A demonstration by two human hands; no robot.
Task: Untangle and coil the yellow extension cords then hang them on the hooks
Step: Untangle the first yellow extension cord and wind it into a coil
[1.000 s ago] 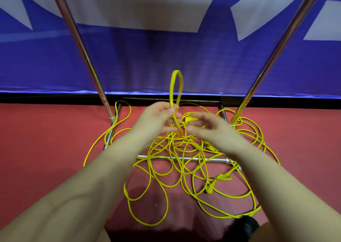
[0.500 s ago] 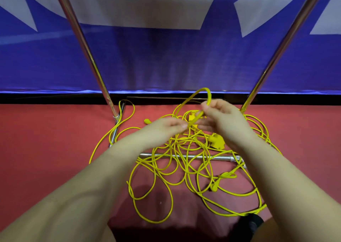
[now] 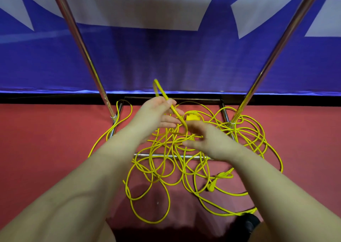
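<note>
Yellow cords [image 3: 177,160]: one loose tangle on the red floor [image 3: 46,149], draped over and around the base bars of the metal rack [image 3: 166,156]. Many overlapping loops on both sides of the rack's front bar; a widest loop lying nearest the camera, in front of that bar. Yellow socket block [image 3: 192,117] behind the front bar, amid the strands. Plug end [image 3: 212,186] in front of the bar, toward the right.

Left hand [image 3: 156,116]: above the tangle, behind the front bar. Thumb and fingers pinching a short doubled length of cord [image 3: 162,92] that stands up from the grip toward the blue banner [image 3: 166,57].

Right hand [image 3: 208,138]: just right of the left hand, over the front bar. Fingers loosely spread among the strands, blurred; no firm grip made out, contact with single strands not clear.

Rack uprights [image 3: 81,44]: two slanted poles rising from the base, left and right. Hooks: none in view.

Progress, as judged: early. Untangling barely begun, only one end or bight lifted clear. No coil formed. Left to do: separating the cords, freeing them from the rack base, coiling each, hanging all.
</note>
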